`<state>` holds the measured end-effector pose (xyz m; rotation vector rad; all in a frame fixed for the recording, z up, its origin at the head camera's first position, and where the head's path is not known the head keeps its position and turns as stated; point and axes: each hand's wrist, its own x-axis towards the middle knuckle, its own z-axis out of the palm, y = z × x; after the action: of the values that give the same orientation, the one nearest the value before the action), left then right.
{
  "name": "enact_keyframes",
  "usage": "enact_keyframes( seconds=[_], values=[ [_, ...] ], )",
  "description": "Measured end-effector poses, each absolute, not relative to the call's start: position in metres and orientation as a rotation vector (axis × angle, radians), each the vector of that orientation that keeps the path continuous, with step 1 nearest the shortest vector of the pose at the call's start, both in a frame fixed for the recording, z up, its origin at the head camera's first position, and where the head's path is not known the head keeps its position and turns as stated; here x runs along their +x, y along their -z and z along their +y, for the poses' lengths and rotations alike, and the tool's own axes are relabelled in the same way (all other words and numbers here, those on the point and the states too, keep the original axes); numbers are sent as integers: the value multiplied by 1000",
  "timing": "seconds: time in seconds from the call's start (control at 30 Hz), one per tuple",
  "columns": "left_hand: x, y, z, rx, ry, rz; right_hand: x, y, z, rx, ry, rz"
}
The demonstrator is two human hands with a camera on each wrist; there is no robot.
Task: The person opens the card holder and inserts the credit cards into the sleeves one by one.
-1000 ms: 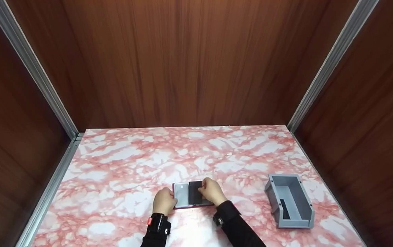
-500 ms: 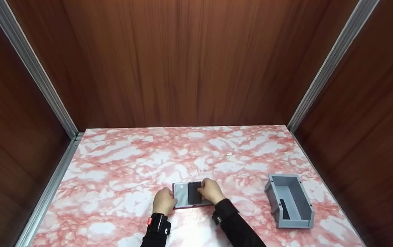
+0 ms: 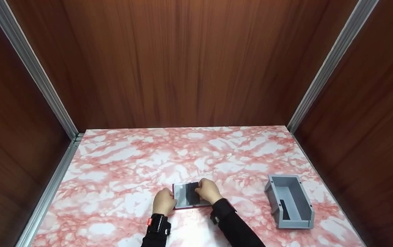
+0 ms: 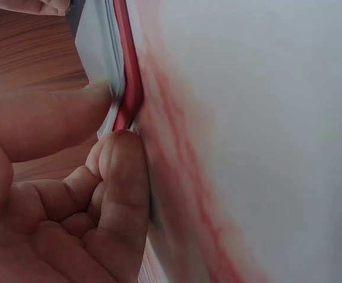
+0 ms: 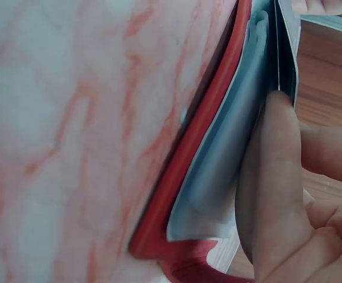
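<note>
Red-covered, my open card booklet (image 5: 186,141) lies well inside the pink-white marbled counter's (image 3: 121,164) left, right and far edges. My left fingers (image 4: 124,177) pinch its left side; my right fingers (image 5: 280,177) pinch a flat black card (image 3: 192,195), best eased leftward, level, I judge, without buckling the clear plastic sleeve (image 3: 180,197).

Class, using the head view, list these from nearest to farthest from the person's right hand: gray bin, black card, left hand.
1. Black card: pinched by the right hand.
2. Left hand: across to the left, at the red-edged booklet's left edge.
3. Gray bin: off to the right, on the table.
</note>
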<state>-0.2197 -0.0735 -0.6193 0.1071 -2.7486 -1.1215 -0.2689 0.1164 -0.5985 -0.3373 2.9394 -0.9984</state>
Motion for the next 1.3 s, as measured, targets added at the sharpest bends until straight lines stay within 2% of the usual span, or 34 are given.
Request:
enact_keyframes(
  seconds=[1.3],
  values=[
    [-223, 621, -74, 129, 1153, -2766, -259, 600, 91, -512, 916, 2983]
  ],
)
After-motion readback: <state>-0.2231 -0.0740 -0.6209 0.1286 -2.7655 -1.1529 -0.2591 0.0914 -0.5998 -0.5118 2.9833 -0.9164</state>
